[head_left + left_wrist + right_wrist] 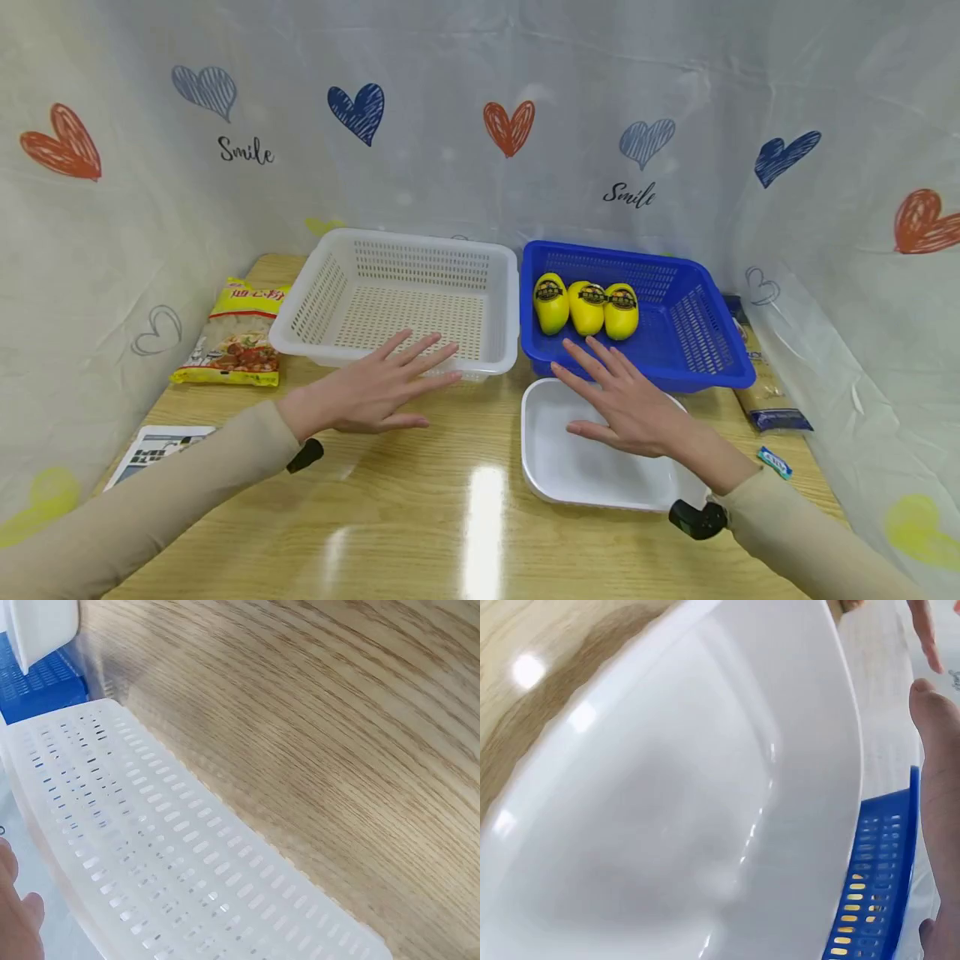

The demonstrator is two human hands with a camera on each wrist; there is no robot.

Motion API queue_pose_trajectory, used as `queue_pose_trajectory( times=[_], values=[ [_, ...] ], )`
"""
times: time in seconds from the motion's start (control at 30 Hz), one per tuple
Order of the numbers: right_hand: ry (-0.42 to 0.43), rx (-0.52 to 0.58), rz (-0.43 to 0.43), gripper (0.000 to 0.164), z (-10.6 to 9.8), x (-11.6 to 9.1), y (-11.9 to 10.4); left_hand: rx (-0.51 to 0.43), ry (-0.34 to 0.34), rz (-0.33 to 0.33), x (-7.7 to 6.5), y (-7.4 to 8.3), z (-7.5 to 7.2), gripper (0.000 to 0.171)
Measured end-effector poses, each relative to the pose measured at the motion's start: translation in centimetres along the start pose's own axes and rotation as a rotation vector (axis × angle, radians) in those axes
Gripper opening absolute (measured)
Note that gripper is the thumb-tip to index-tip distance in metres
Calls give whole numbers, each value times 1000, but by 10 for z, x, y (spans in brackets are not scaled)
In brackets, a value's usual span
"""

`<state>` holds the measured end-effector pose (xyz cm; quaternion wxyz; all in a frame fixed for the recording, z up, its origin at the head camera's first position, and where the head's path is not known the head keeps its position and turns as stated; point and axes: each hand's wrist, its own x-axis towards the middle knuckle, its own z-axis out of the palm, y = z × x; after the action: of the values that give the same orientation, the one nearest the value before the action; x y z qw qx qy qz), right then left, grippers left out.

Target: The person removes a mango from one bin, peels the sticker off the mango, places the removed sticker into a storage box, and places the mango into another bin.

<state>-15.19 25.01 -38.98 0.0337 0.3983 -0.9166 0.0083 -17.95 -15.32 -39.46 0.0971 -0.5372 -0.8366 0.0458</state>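
Note:
My left hand point(382, 383), fingers spread and straight, hovers at the near rim of a white perforated basket point(405, 237). Nothing is in its grasp; in the left wrist view only a bit of the hand point(19, 919) shows, beside the basket wall point(172, 825). My right hand point(630, 408) is also spread, above a white plastic tub point(600, 492), its fingertips toward a blue perforated basket point(697, 333). Three yellow mangoes point(587, 308) with dark labels lie in the blue basket, at its left side. The right wrist view looks into the bare tub point(652, 795).
A yellow-and-red food bag point(236, 333) lies left of the white basket. Right of the blue basket is another package point(768, 387), with a small blue wrapper point(775, 462) nearby. A printed sheet point(161, 442) lies at the left edge. Heart-printed curtain point(442, 192) surrounds the wooden table point(390, 517).

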Motion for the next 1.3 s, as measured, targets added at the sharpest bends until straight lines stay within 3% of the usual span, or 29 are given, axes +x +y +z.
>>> queue_pose_trajectory(
  times=[0.1, 0.2, 0.33, 0.47, 0.53, 0.6, 0.73, 0.87, 1.0, 1.17, 1.3],
  values=[
    [12, 92, 29, 75, -3, 4, 2, -88, -20, -55, -1, -4, -5, 66],
    [68, 260, 100, 73, -9, 11, 9, -222, -29, -176, -7, -17, -13, 60],
    [156, 472, 294, 65, -24, 23, 33, -387, 72, -446, -24, -49, -20, 54],
    [166, 632, 607, 64, -39, 34, 70, -550, 220, -759, -53, -86, -23, 53],
    [161, 710, 746, 67, -40, 40, 91, -697, 263, -896, -69, -101, -23, 56],
    [154, 780, 841, 67, -36, 44, 111, -863, 263, -1011, -85, -112, -19, 60],
    [105, 881, 953, 59, -23, 49, 141, -1179, 232, -1156, -107, -124, -4, 62],
    [45, 1027, 1011, 54, -10, 50, 158, -1357, 280, -1173, -120, -129, 15, 57],
    [-7, 1148, 1013, 54, 1, 50, 168, -1435, 355, -1130, -126, -132, 25, 54],
    [-113, 1198, 962, 59, 10, 50, 176, -1479, 382, -1068, -132, -134, 28, 52],
    [-162, 1217, 913, 63, 13, 51, 181, -1574, 375, -1021, -138, -136, 31, 48]
  ],
)
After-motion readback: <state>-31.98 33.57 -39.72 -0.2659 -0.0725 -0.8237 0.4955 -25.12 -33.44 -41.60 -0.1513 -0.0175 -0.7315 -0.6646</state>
